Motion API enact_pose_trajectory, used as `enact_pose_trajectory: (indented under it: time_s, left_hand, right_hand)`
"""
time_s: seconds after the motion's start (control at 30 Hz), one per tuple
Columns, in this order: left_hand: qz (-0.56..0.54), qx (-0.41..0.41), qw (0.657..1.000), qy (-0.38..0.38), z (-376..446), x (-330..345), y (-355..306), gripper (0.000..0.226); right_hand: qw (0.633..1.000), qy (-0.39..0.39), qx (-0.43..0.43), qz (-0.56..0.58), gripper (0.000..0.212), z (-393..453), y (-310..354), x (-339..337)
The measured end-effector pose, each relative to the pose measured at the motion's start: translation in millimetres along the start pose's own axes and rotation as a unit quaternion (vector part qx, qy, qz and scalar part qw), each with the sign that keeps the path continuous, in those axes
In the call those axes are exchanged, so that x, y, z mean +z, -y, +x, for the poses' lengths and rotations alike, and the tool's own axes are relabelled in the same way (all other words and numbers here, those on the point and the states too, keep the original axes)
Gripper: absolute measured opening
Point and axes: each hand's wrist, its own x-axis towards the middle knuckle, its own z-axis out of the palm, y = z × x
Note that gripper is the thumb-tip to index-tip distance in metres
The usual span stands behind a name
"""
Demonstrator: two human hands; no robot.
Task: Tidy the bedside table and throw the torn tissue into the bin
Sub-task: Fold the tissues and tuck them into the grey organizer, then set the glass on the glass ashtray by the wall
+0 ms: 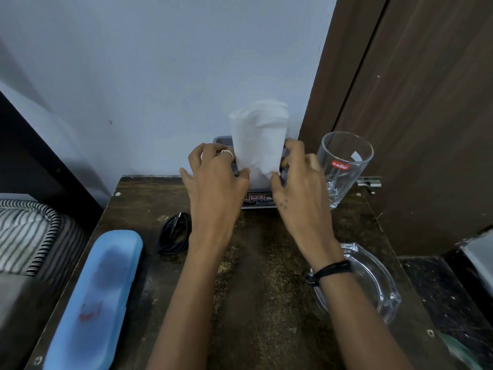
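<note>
A white tissue (258, 137) stands up out of a grey tissue holder (223, 140) at the back of the dark wooden bedside table (256, 263), against the wall. My left hand (213, 188) pinches the tissue's lower left edge. My right hand (298, 185) pinches its lower right edge. Both hands cover most of the holder, whose stickered front (257, 199) shows between my wrists.
A clear "cello" glass (344, 166) stands at the table's back right, a glass ashtray (373, 281) at the front right. A coiled black cable (174, 233) and a blue case (96, 297) lie on the left. Striped bedding (26, 233) is further left, a brown door (413, 102) on the right.
</note>
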Motion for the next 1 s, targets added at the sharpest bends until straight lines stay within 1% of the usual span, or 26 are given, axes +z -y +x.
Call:
enact_pose_trajectory:
  time_s: [0.07, 0.13, 0.2, 0.23, 0.3, 0.37, 0.5, 0.57, 0.67, 0.73, 0.83, 1.0]
  left_hand:
    - [0.008, 0.003, 1.000, 0.010, 4, 0, 2, 0.024]
    - [-0.038, 0.016, 0.999, 0.017, 11, -3, 4, 0.032]
    - [-0.086, 0.023, 0.996, 0.003, 15, -5, 5, 0.037]
    - [-0.081, 0.025, 0.996, -0.006, 13, -6, 4, 0.034]
    - [-0.039, 0.016, 0.999, -0.010, 7, -4, 1, 0.026]
    - [-0.005, 0.008, 1.000, -0.011, 2, -3, -1, 0.022]
    - [0.007, 0.013, 1.000, -0.023, 1, -5, -3, 0.022]
    - [0.014, 0.002, 1.000, -0.010, 0, -3, -2, 0.020]
    - [0.010, -0.006, 1.000, -0.014, -2, -1, -2, 0.018]
    - [0.012, -0.009, 1.000, -0.022, -3, 0, -2, 0.017]
    - [0.006, -0.013, 0.999, -0.039, -10, 2, -5, 0.020]
    - [-0.008, -0.025, 0.999, -0.044, -15, 4, -6, 0.021]
  right_hand:
    - [1.000, 0.003, 0.003, 0.006, 0.037, -1, 0, 1]
    - [0.996, 0.010, 0.046, 0.077, 0.035, 1, 1, -2]
    - [0.988, 0.002, 0.073, 0.133, 0.032, 3, -1, -4]
    - [0.989, -0.003, 0.068, 0.128, 0.031, 3, -1, -5]
    - [0.996, -0.001, 0.040, 0.080, 0.030, 2, -1, -4]
    - [0.999, 0.000, 0.022, 0.042, 0.033, 0, -1, -2]
    - [0.996, -0.003, 0.049, 0.076, 0.032, 3, -2, -4]
    - [0.998, -0.011, 0.037, 0.056, 0.032, 3, -2, -4]
    - [1.000, -0.017, 0.019, 0.017, 0.032, 0, 1, -2]
    - [0.999, -0.016, 0.029, 0.028, 0.033, -1, 2, -2]
    - [0.994, -0.029, 0.061, 0.089, 0.031, 0, 5, -8]
    - [0.994, -0.031, 0.061, 0.084, 0.029, -1, 6, -10]
